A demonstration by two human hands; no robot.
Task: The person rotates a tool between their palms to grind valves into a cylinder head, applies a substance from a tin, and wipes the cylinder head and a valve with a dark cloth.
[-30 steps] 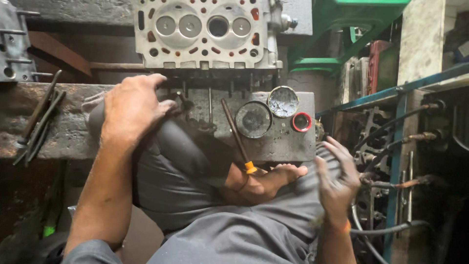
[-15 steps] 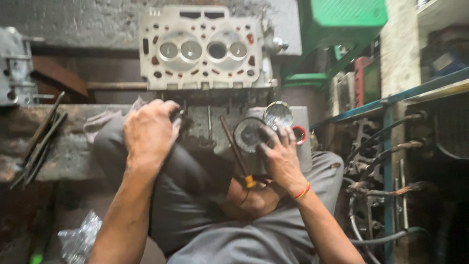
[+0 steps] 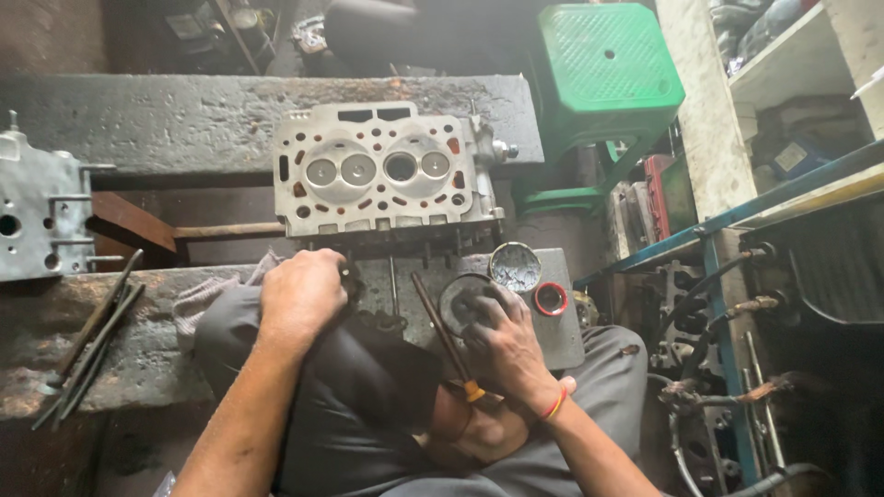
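Note:
A pale metal cylinder head (image 3: 382, 175) stands on edge against a concrete ledge, its valve side facing me. My left hand (image 3: 302, 293) is closed around a small dark part at the head's lower left edge. My right hand (image 3: 502, 342) rests with its fingers dipped in an open round tin (image 3: 463, 299) of grey paste. The tin's lid (image 3: 514, 266) lies beside it. A thin rod tool with an orange collar (image 3: 442, 336) lies slanted by my right hand.
A small red-rimmed ring (image 3: 551, 298) sits on the grey block right of the tins. Several long metal rods (image 3: 87, 342) lie at left. A second metal casting (image 3: 32, 216) stands far left. A green plastic stool (image 3: 608, 74) is behind, with blue shelving (image 3: 727, 304) and hoses at right.
My right hand has come up from my lap and reached the open tin, fingers now in the paste. The view has tilted upward, showing more of the stool. My left hand stays on the part.

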